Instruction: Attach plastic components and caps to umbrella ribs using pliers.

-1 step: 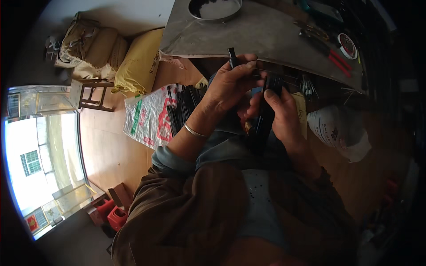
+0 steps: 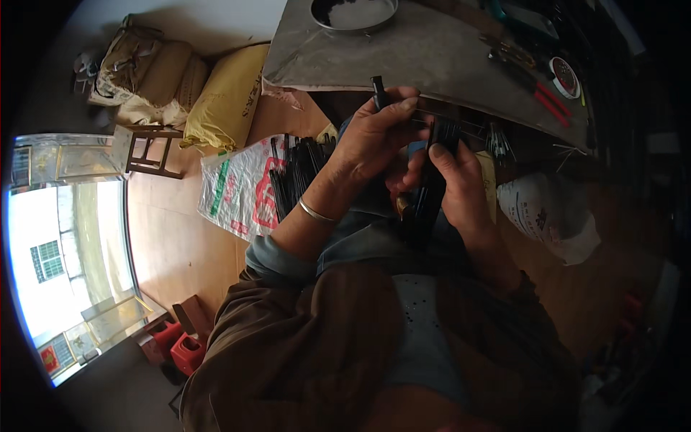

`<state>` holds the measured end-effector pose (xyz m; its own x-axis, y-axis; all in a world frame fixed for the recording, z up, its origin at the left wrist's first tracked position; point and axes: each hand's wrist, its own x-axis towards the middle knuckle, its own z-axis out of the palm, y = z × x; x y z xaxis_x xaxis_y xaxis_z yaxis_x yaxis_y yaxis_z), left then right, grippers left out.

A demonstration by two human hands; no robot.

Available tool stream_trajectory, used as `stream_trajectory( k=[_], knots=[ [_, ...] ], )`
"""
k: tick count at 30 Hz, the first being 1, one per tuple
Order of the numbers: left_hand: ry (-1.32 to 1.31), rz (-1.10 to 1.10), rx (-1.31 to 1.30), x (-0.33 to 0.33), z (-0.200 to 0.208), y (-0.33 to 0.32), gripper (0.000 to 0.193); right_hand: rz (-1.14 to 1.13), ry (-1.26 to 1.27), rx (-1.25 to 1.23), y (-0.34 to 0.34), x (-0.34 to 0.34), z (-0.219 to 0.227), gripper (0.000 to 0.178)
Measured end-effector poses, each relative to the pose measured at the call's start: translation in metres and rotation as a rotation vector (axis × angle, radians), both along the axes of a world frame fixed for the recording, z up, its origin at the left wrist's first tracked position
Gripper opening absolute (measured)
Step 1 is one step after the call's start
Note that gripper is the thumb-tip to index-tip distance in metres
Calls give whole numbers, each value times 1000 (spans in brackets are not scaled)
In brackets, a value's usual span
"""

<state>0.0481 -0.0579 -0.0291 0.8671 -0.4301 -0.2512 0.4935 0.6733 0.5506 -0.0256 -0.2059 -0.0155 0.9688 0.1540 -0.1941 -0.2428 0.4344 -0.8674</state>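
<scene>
My left hand (image 2: 374, 140) is closed, with thumb and forefinger pressed together, and it grips a black-handled tool (image 2: 378, 90) whose handle sticks up past the knuckles. Thin, wire-like lines run from near its fingertips toward the right hand; what they belong to is unclear. My right hand (image 2: 461, 180) wraps round a bundle of long black strips (image 2: 443, 137), its thumb lying across them. Their lower ends fade into the dark over my lap. Left of my left forearm, several more black strips (image 2: 299, 169) lie on a white printed sack (image 2: 241, 187).
Ahead is a grey-topped table (image 2: 432, 65) with a round metal pan (image 2: 353, 18), red-handled pliers (image 2: 553, 108) and a small round tin (image 2: 563, 78). A white plastic bag (image 2: 547, 216) sits at right. A yellow sack (image 2: 227, 101), a wooden stool (image 2: 151, 151) and red containers (image 2: 188, 353) stand left.
The whole view has shifted very slightly. Both hands keep the same holds and nearly the same places.
</scene>
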Motion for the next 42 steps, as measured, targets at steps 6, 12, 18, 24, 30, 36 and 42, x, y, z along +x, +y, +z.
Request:
stream_trajectory(
  k=[6, 12, 18, 24, 30, 36, 42],
  knots=[
    [-69, 22, -51, -7, 3, 8, 19, 8, -49, -99, 13, -6, 3, 27],
    [-110, 3, -25, -2, 11, 3, 18, 6, -54, -80, 11, -6, 0, 26],
    [-138, 6, 50, 2, 11, 0, 18, -20, -37, -65, 9, -5, 3, 25],
    [-179, 0, 60, 2, 10, -5, 19, -24, -65, -15, 6, -5, 1, 25],
    [-202, -11, 77, 6, 11, -8, 19, -32, -37, -26, 4, -5, 1, 25],
    [-201, -45, 33, 8, 5, -4, 18, -27, -16, -37, 5, -5, 2, 25],
    [-161, -29, 41, 7, 8, -5, 15, -28, -50, -44, 5, -4, 1, 24]
  ],
)
